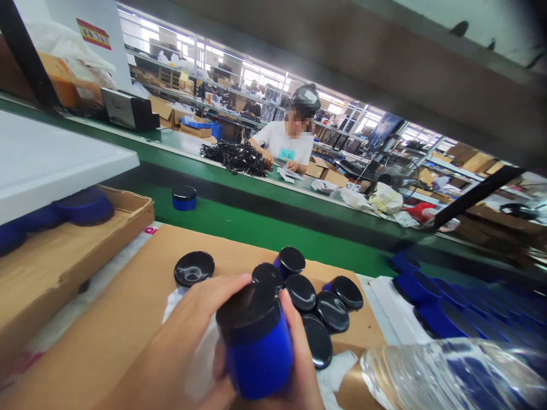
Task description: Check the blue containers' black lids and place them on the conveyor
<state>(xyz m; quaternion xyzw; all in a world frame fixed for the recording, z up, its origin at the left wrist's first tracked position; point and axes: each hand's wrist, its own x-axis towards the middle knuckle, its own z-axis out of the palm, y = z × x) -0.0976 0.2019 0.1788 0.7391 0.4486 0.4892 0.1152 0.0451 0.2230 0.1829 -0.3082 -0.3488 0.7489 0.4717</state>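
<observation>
Both my hands are around a blue jar-shaped piece with a black round top (259, 359), held tilted close to the camera. My left hand (183, 336) grips it from the left, its fingers reaching along the black top. From the right, my right hand (302, 370) wraps the blue side, thumb up near the rim. Just beyond are several glossy black round pieces (333, 311) on a cardboard sheet (128, 319), some showing blue sides. One black disc (194, 269) lies apart to the left. The undersides of my fingers are hidden.
A cardboard tray (111, 239) with blue pieces sits left, under a white board (64, 159). Another blue piece (184, 198) stands on the green bench (239, 225). Right are rows of blue pieces (448, 319) and a clear plastic bottle (427, 370). A person (286, 136) works opposite beside black cables (235, 158).
</observation>
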